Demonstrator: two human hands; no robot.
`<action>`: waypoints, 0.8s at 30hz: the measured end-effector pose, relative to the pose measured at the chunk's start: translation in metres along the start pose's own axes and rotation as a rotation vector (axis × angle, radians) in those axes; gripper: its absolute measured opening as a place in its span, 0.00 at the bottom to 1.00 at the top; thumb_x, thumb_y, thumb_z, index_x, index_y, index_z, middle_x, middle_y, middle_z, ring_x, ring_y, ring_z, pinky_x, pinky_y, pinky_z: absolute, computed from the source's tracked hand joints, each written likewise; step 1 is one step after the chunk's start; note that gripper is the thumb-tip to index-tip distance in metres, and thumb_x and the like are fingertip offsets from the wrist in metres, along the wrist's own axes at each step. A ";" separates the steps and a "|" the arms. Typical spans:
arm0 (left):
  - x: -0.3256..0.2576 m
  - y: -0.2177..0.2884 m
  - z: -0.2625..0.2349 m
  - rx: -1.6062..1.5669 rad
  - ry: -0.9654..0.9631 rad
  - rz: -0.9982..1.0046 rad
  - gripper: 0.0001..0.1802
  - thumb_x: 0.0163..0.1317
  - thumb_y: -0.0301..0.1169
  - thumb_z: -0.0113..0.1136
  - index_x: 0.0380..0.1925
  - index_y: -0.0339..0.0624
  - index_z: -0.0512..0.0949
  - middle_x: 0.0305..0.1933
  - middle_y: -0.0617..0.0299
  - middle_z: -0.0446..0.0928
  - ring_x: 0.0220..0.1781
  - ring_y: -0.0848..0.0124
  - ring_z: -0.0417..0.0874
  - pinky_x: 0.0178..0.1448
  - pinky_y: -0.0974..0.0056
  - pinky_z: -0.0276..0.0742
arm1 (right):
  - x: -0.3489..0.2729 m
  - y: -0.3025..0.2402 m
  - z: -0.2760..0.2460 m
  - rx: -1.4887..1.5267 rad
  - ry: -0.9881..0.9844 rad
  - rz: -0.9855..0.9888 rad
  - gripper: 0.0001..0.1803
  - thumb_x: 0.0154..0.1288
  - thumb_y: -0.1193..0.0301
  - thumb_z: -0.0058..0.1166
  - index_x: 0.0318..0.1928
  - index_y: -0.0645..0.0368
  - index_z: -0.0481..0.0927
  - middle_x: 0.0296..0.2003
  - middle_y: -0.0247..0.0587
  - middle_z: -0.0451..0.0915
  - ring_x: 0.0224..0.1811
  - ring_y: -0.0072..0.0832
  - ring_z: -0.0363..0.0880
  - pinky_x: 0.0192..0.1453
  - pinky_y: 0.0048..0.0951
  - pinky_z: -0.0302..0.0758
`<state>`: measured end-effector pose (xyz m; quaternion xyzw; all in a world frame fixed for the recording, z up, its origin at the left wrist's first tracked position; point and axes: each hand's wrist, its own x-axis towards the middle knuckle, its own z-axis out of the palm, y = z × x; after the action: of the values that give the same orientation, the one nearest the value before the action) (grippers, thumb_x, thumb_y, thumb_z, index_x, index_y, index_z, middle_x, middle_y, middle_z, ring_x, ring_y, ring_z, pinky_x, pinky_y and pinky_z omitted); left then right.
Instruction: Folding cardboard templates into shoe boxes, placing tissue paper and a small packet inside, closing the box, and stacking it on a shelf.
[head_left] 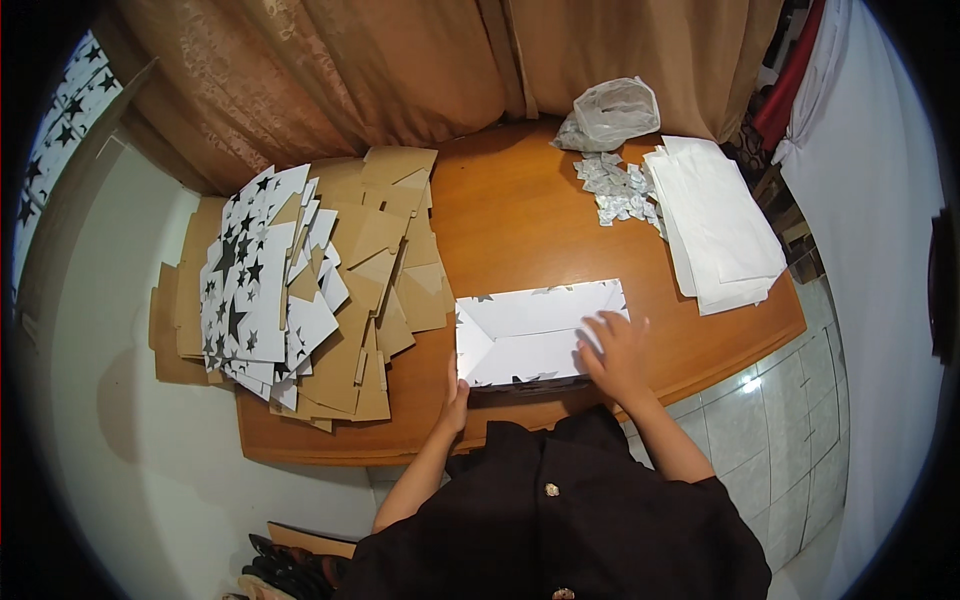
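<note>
An open-topped white box [535, 352] with dark stars along its rim stands near the front edge of the wooden table. My left hand [455, 405] is closed on the box's near left corner, with the thumb toward the near side and fingers along the left wall. Over the box's right end, my right hand [617, 352] is spread, fingers apart and slightly blurred. It grips nothing; whether its fingertips touch the rim I cannot tell. The inside of the box is plain white, with fold lines showing.
Left of the box lies a big pile of flat cardboard pieces [375, 255], some with star-printed faces [235, 290]. White sheets [720, 225] are stacked at the right. Small silvery packets [615, 185] lie beside a clear plastic bag [618, 110] at the back, before a brown curtain [330, 70].
</note>
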<state>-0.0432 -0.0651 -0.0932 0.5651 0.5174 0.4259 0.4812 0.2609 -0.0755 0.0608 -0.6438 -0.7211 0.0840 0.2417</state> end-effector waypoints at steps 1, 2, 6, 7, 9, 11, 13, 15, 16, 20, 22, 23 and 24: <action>-0.004 -0.021 -0.007 -0.054 -0.012 -0.049 0.41 0.67 0.57 0.31 0.67 0.33 0.50 0.70 0.46 0.50 0.72 0.58 0.49 0.73 0.58 0.42 | 0.000 -0.001 0.000 0.010 0.079 0.130 0.21 0.58 0.60 0.53 0.51 0.53 0.75 0.54 0.49 0.70 0.59 0.41 0.67 0.63 0.65 0.49; -0.006 -0.038 -0.012 -0.110 -0.036 -0.098 0.42 0.67 0.59 0.28 0.66 0.32 0.50 0.70 0.47 0.50 0.72 0.59 0.50 0.73 0.59 0.41 | -0.002 -0.001 -0.002 0.016 0.160 0.269 0.25 0.60 0.60 0.52 0.56 0.55 0.71 0.58 0.55 0.66 0.61 0.45 0.64 0.64 0.62 0.51; 0.001 -0.029 -0.011 -0.319 -0.061 -0.162 0.43 0.68 0.60 0.23 0.66 0.30 0.51 0.70 0.49 0.52 0.71 0.62 0.51 0.73 0.61 0.41 | -0.006 0.020 0.016 0.355 0.185 0.354 0.29 0.61 0.60 0.50 0.60 0.60 0.66 0.59 0.62 0.61 0.63 0.54 0.60 0.66 0.50 0.55; 0.006 -0.003 -0.008 -0.414 -0.037 -0.135 0.40 0.69 0.57 0.25 0.65 0.31 0.53 0.69 0.49 0.54 0.70 0.63 0.53 0.72 0.62 0.43 | -0.006 0.021 0.019 0.374 0.168 0.338 0.28 0.62 0.60 0.50 0.60 0.62 0.66 0.59 0.63 0.62 0.62 0.54 0.60 0.66 0.45 0.57; 0.015 0.070 -0.004 -0.302 0.024 -0.028 0.40 0.65 0.55 0.36 0.65 0.32 0.55 0.68 0.48 0.54 0.69 0.62 0.55 0.72 0.60 0.43 | -0.005 0.027 0.024 0.387 0.157 0.332 0.28 0.63 0.61 0.49 0.59 0.64 0.66 0.58 0.63 0.62 0.61 0.54 0.61 0.65 0.40 0.58; 0.021 0.147 -0.002 -0.078 0.171 0.189 0.44 0.56 0.52 0.59 0.63 0.34 0.58 0.66 0.47 0.56 0.67 0.61 0.58 0.72 0.57 0.42 | -0.003 0.032 0.031 0.641 -0.018 0.242 0.27 0.65 0.61 0.48 0.59 0.65 0.66 0.58 0.60 0.62 0.60 0.48 0.63 0.64 0.38 0.59; 0.028 0.197 0.000 0.027 0.337 0.379 0.46 0.43 0.50 0.71 0.59 0.38 0.64 0.58 0.53 0.66 0.60 0.64 0.67 0.69 0.54 0.47 | 0.005 0.012 0.027 0.728 -0.092 0.227 0.25 0.70 0.59 0.40 0.60 0.64 0.67 0.61 0.54 0.61 0.59 0.43 0.64 0.64 0.35 0.59; 0.036 0.239 -0.003 0.404 0.295 0.557 0.44 0.41 0.50 0.71 0.57 0.41 0.67 0.55 0.56 0.69 0.57 0.65 0.70 0.66 0.53 0.50 | 0.012 -0.006 0.022 1.207 -0.447 0.534 0.26 0.74 0.56 0.31 0.63 0.60 0.65 0.63 0.50 0.60 0.61 0.42 0.62 0.66 0.35 0.57; 0.041 0.255 -0.002 0.784 0.243 0.727 0.43 0.39 0.51 0.72 0.55 0.44 0.70 0.51 0.59 0.73 0.53 0.66 0.73 0.63 0.52 0.54 | 0.010 -0.006 0.035 1.253 -0.448 0.441 0.28 0.74 0.55 0.27 0.64 0.58 0.64 0.63 0.49 0.60 0.62 0.40 0.62 0.67 0.35 0.57; 0.057 0.293 0.022 0.819 -0.108 1.022 0.38 0.39 0.52 0.70 0.52 0.50 0.73 0.47 0.64 0.75 0.44 0.67 0.75 0.59 0.51 0.56 | 0.014 -0.011 0.050 1.377 -0.458 0.464 0.31 0.74 0.51 0.24 0.66 0.58 0.60 0.64 0.46 0.60 0.65 0.34 0.62 0.68 0.35 0.58; 0.060 0.288 0.038 0.637 -0.120 1.135 0.41 0.37 0.45 0.74 0.54 0.49 0.69 0.53 0.57 0.69 0.45 0.62 0.76 0.52 0.53 0.69 | 0.016 -0.016 0.022 1.439 -0.308 0.487 0.30 0.73 0.51 0.27 0.65 0.58 0.59 0.62 0.46 0.64 0.63 0.32 0.64 0.66 0.34 0.61; 0.062 0.276 0.050 0.507 -0.096 1.185 0.43 0.36 0.42 0.76 0.55 0.49 0.68 0.56 0.54 0.65 0.46 0.61 0.76 0.50 0.54 0.74 | 0.015 -0.011 0.013 1.550 -0.159 0.590 0.30 0.73 0.51 0.29 0.65 0.59 0.60 0.60 0.43 0.67 0.62 0.31 0.66 0.65 0.34 0.63; 0.063 0.264 0.059 0.458 -0.087 1.195 0.46 0.36 0.39 0.78 0.57 0.48 0.63 0.58 0.52 0.62 0.47 0.60 0.76 0.54 0.55 0.72 | 0.011 0.004 0.009 1.655 -0.061 0.565 0.31 0.72 0.50 0.28 0.64 0.59 0.61 0.60 0.42 0.68 0.61 0.31 0.67 0.64 0.34 0.64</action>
<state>0.0673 -0.0092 0.1553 0.8613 0.1711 0.4758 0.0485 0.2599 -0.0624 0.0535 -0.4138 -0.2482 0.6545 0.5821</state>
